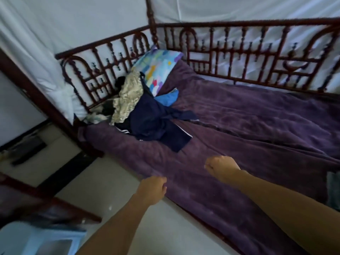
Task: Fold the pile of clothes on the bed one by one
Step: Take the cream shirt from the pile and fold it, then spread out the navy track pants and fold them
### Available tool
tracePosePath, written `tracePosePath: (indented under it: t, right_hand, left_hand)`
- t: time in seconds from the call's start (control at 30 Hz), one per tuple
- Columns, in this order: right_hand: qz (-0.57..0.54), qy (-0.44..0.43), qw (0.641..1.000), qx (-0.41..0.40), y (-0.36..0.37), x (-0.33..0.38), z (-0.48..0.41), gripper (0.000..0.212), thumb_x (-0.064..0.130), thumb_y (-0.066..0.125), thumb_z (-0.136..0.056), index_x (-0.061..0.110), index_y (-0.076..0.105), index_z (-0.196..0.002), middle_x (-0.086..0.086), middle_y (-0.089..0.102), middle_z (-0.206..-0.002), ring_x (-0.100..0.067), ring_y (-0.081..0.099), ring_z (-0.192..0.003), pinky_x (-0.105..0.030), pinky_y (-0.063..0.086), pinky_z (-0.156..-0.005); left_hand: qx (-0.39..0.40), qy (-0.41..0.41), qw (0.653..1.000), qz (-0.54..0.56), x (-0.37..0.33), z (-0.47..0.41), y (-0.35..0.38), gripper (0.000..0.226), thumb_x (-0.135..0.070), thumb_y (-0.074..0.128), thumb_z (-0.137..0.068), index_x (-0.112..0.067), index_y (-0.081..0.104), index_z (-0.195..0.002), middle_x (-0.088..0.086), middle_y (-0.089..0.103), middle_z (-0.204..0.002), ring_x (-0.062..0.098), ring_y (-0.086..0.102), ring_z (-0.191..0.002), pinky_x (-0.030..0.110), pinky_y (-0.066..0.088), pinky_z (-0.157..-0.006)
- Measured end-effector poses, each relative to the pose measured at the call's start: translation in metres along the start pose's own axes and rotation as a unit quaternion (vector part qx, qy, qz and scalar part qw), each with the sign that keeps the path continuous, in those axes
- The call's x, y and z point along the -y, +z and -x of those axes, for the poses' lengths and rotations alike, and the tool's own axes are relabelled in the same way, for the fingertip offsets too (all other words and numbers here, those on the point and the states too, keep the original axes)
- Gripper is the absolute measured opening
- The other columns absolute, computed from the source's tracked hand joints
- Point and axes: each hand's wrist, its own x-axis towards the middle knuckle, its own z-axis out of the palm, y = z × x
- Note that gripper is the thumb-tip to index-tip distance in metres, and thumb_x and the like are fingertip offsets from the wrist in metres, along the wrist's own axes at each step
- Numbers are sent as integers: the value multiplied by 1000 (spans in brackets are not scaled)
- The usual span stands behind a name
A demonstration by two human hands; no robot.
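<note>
Both hands curled, apart, at the near edge of the purple blanket (257, 126).
Left hand (152, 188) sits right at the blanket's edge and right hand (220, 167) over it; I cannot tell whether either grips the cloth. I see the pile of clothes (143, 111) well beyond them in the far left corner, leaning on the colourful pillow (158, 70).

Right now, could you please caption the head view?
Left hand and right hand, both curled, extend toward the clothes pile on the purple bedspread.

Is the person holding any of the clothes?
No, the left hand and right hand hold no clothes; the pile lies apart by the pillow.
</note>
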Motion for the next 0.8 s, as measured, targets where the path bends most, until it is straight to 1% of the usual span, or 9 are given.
tracePosePath:
  t: [0.1,0.17,0.23,0.33,0.47,0.53,0.7,0.8]
  right_hand:
    - [1,-11,1000,16,6,55,-57,29,45,39,-98,25,60,-103,0,65,-112,-27,61,-100,-34,45,-77]
    - [3,-17,1000,20,10,88,-89,29,45,38,-98,25,59,-105,0,65,-113,-27,61,-99,-34,46,-77]
    - [-1,-19,1000,25,14,115,-116,29,45,38,-99,25,58,-107,0,64,-112,-27,62,-98,-34,46,-75]
    - [-13,-24,999,33,18,144,-154,29,45,38,-98,27,58,-108,2,64,-110,-24,62,-96,-34,48,-75]
    - [-8,-26,999,44,21,157,-207,26,42,39,-98,28,59,-107,4,64,-109,-22,62,-94,-33,47,-73]
    - [-11,-21,998,51,25,156,-237,26,42,39,-97,28,59,-108,5,64,-110,-22,62,-95,-33,47,-74]
    - [-18,-13,997,72,47,149,-328,31,45,39,-98,29,56,-118,6,62,-115,-21,61,-101,-32,44,-78]
    - [-19,0,992,123,68,144,-375,31,42,37,-99,28,54,-120,3,61,-117,-22,60,-100,-32,42,-74]
  left_hand:
    - [-4,-28,999,16,75,-7,-13,29,-33,45,-94,-20,57,-117,5,63,-118,25,58,-111,32,44,-89]
    - [6,-32,999,24,117,-12,-21,30,-30,45,-94,-17,57,-118,8,63,-118,26,58,-111,33,43,-91]
    - [26,-29,999,17,153,-18,-32,26,-28,45,-95,-15,56,-114,10,62,-116,28,57,-110,32,42,-89]
    - [26,-42,999,17,199,-36,-50,24,-29,45,-95,-16,56,-112,9,62,-117,27,58,-110,32,44,-87]
    - [22,-54,997,42,241,-70,-62,27,-31,47,-94,-19,57,-116,7,63,-117,25,58,-112,33,46,-91]
    - [26,-53,997,58,256,-90,-65,29,-31,48,-94,-19,57,-118,7,63,-118,24,58,-112,33,47,-93]
    - [21,-60,995,73,302,-160,-77,28,-31,48,-93,-18,60,-115,6,65,-114,25,60,-109,32,47,-91]
    - [44,-59,995,69,328,-203,-82,30,-33,47,-93,-20,58,-117,5,63,-117,24,59,-110,33,46,-93]
